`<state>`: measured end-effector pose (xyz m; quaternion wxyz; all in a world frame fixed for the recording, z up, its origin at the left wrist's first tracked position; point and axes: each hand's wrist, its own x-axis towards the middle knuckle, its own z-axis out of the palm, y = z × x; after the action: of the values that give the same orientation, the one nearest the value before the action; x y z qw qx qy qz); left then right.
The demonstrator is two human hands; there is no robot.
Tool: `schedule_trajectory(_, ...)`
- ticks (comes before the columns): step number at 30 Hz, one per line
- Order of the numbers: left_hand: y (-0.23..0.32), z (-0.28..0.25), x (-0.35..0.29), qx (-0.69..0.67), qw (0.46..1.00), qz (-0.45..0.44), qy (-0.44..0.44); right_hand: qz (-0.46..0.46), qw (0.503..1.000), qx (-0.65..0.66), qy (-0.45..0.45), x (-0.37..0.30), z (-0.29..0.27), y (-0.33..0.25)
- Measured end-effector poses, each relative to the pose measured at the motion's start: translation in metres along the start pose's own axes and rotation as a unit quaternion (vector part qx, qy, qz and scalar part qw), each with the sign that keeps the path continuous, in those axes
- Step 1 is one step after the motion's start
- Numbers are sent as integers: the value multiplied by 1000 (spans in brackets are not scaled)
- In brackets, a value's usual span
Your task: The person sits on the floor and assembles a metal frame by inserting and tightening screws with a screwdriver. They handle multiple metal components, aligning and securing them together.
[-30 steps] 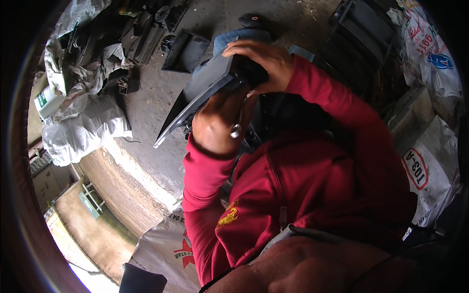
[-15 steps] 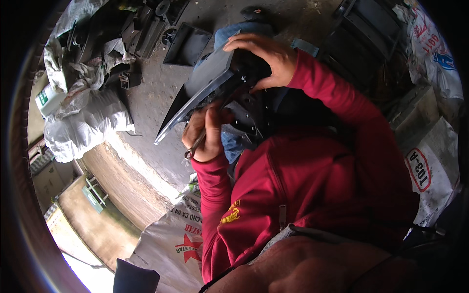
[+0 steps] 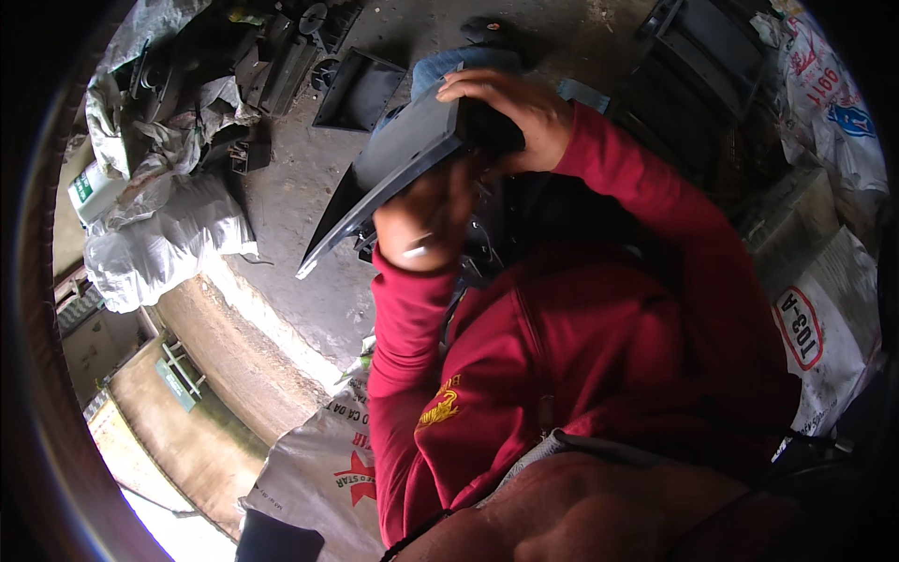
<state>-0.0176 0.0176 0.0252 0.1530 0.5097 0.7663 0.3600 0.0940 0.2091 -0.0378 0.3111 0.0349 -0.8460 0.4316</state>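
A dark grey plastic housing (image 3: 412, 140) with a long flared rim is held tilted over my jeans-clad leg (image 3: 464, 64). My right hand (image 3: 529, 117) is closed on its far right edge, fingers over the top and the thumb underneath. Below the housing, my left hand (image 3: 426, 215) reaches up to its underside, smeared by motion. A blurred metal glint at its palm belongs to a small ring-ended wrench (image 3: 418, 251), mostly hidden in the hand. Shiny screws or fittings show faintly beneath the part, and the spot the wrench works on is out of sight.
Another shallow dark tray (image 3: 361, 89) lies on the concrete floor ahead, beside a heap of dark parts (image 3: 272, 61). A white sack (image 3: 169, 239) lies left, with a printed sack (image 3: 323, 459) nearer. Dark frames (image 3: 712, 47) and a white bag (image 3: 824, 318) stand right.
My left hand has moved up and right, deeper under the housing, and the wrench's ring end no longer sticks out below it. The housing has tipped slightly; my right hand keeps its grip.
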Motion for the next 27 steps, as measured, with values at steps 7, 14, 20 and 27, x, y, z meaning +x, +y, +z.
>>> schedule_trajectory(7, 4, 1, -26, -176, 968, -123, 130, -7, 1000, 5, -3, 4, 6, 1)
schedule_trajectory(14, 31, -2, 8, 153, 982, 78, 73, -3, 1000, -13, -16, 9, 3, -6)
schedule_trajectory(20, 48, 5, 23, 272, 955, 117, -13, -50, 998, -36, 4, 8, 9, 4)
schedule_trajectory(27, -19, 2, -15, -218, 972, -74, 47, -4, 1000, -14, -12, 6, 5, -3)
